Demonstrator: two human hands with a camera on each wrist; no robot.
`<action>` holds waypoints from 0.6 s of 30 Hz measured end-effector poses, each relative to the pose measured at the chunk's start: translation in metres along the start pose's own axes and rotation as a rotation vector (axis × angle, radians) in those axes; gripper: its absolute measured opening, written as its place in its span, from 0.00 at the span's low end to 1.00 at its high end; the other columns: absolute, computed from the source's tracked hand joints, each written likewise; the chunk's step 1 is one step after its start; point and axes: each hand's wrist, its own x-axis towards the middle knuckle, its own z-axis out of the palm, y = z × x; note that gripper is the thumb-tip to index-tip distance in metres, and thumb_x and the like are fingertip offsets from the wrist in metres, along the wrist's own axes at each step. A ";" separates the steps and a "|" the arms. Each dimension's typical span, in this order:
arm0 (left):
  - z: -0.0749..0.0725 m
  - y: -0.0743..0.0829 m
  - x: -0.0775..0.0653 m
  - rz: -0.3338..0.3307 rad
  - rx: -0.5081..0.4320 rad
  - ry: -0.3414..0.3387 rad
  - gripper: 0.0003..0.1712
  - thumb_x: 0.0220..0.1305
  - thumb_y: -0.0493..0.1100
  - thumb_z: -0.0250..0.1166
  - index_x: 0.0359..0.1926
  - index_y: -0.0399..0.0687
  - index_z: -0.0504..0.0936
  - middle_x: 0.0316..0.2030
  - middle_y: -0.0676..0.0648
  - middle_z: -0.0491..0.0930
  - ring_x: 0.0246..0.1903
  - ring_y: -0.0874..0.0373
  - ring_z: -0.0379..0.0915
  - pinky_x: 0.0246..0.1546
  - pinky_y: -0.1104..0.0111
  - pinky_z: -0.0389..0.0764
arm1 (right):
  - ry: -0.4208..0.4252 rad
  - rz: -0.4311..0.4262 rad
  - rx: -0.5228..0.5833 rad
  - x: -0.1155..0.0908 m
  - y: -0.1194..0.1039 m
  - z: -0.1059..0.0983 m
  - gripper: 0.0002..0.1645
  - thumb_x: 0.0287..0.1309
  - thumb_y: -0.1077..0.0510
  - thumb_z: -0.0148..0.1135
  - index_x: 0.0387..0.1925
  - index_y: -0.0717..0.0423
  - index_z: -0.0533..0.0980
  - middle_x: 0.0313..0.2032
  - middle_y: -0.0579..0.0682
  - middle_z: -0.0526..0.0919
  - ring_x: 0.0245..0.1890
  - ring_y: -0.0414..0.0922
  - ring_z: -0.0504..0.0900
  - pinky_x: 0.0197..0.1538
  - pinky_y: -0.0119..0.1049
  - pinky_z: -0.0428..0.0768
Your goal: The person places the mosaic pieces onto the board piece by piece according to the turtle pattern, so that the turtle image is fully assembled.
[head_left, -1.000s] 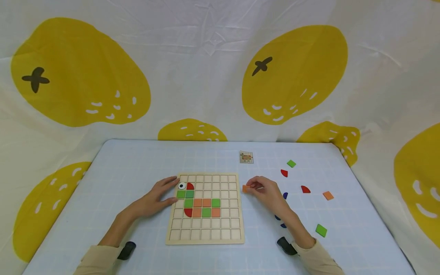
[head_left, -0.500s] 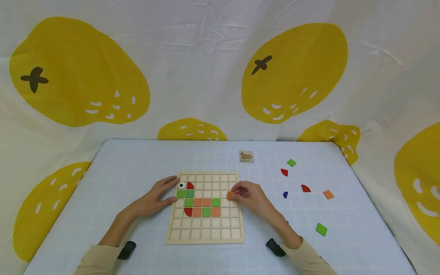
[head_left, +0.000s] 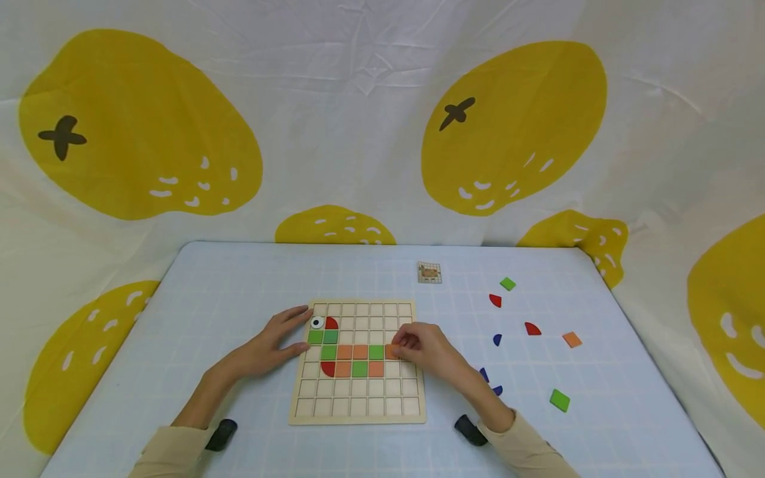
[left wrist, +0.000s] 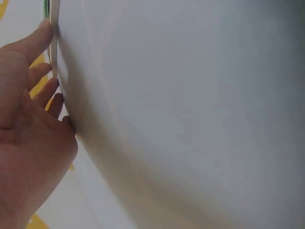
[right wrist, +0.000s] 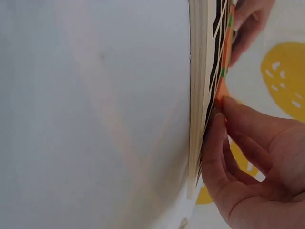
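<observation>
A wooden grid board (head_left: pixel 358 421) lies on the table. Its cells hold green, orange and red tiles and a round eye piece (head_left: pixel 317 322), forming an animal-like shape. Along the board's left edge rests my left hand (head_left: pixel 263 348), thumb and fingertips touching the rim with the fingers extended. My right hand (head_left: pixel 431 350) pinches an orange square tile (head_left: pixel 390 351) between thumb and fingers, at the cell just right of a green tile (head_left: pixel 376 352). The right wrist view shows the fingertips low against the board with the orange tile (right wrist: pixel 222 89) partly hidden by them.
On the right of the table lie loose pieces: green squares (head_left: pixel 560 400), an orange square (head_left: pixel 572 340), red quarter-rounds (head_left: pixel 532 328) and small blue pieces (head_left: pixel 497 340). A picture card (head_left: pixel 429 272) lies behind the board. A patterned cloth (head_left: pixel 358 133) hangs at the back.
My right hand has moved left from beside the board onto it, carrying the orange tile down to the cell by the green tile. My left hand has stayed in place.
</observation>
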 end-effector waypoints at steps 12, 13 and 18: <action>0.001 0.001 0.000 -0.005 0.003 0.000 0.42 0.72 0.50 0.66 0.79 0.41 0.61 0.77 0.34 0.53 0.75 0.32 0.45 0.69 0.33 0.57 | 0.004 -0.027 -0.066 -0.006 -0.003 -0.001 0.04 0.67 0.64 0.67 0.42 0.60 0.83 0.38 0.48 0.83 0.36 0.42 0.80 0.41 0.32 0.81; 0.001 0.001 0.000 -0.008 0.004 0.001 0.42 0.72 0.50 0.66 0.79 0.42 0.61 0.77 0.34 0.53 0.75 0.32 0.45 0.69 0.33 0.57 | 0.010 -0.034 -0.062 -0.007 -0.002 -0.002 0.05 0.67 0.64 0.67 0.42 0.61 0.83 0.38 0.49 0.83 0.36 0.42 0.81 0.42 0.32 0.82; 0.000 0.001 0.000 -0.013 0.010 0.004 0.42 0.72 0.51 0.67 0.78 0.42 0.61 0.77 0.34 0.53 0.75 0.32 0.45 0.68 0.33 0.58 | 0.036 -0.071 -0.051 -0.015 0.000 -0.009 0.07 0.67 0.66 0.66 0.45 0.62 0.82 0.40 0.48 0.84 0.39 0.42 0.82 0.45 0.34 0.84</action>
